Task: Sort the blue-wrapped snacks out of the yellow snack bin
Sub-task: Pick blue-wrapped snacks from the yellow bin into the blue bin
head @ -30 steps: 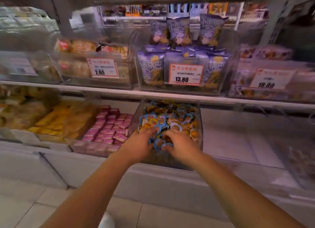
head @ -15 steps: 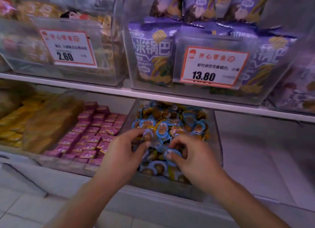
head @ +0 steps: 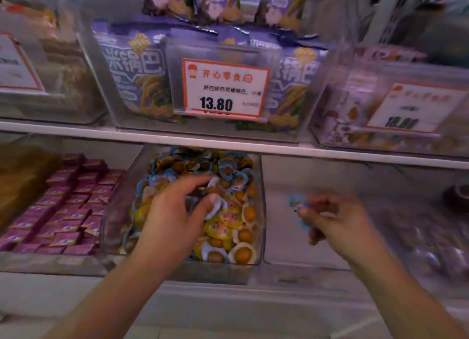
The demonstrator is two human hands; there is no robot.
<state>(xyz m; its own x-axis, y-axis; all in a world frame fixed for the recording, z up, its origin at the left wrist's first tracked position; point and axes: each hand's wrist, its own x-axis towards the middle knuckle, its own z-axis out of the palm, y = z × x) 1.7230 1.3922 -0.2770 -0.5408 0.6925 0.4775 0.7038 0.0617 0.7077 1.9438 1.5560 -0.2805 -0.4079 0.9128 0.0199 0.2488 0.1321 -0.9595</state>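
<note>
A clear snack bin (head: 261,212) on the lower shelf holds a heap of small round snacks, yellow-wrapped ones (head: 229,218) at the front and blue-wrapped ones (head: 232,172) toward the back. My left hand (head: 177,217) reaches into the bin, thumb and fingers closing on a whitish wrapper in the pile. My right hand (head: 332,217) is outside the bin, over the clear compartment to its right, and pinches blue-wrapped snacks (head: 297,204). That hand is blurred.
Pink-wrapped squares (head: 68,209) fill the bin to the left. The clear compartment (head: 286,176) to the right looks bare at the back. Above, a white shelf edge (head: 228,142) carries bins of purple bags (head: 132,67) and a price tag (head: 224,89) reading 13.80.
My right hand has left the bin and swung right with blue-wrapped snacks in it. My left hand has pushed further back into the pile. The camera has come closer.
</note>
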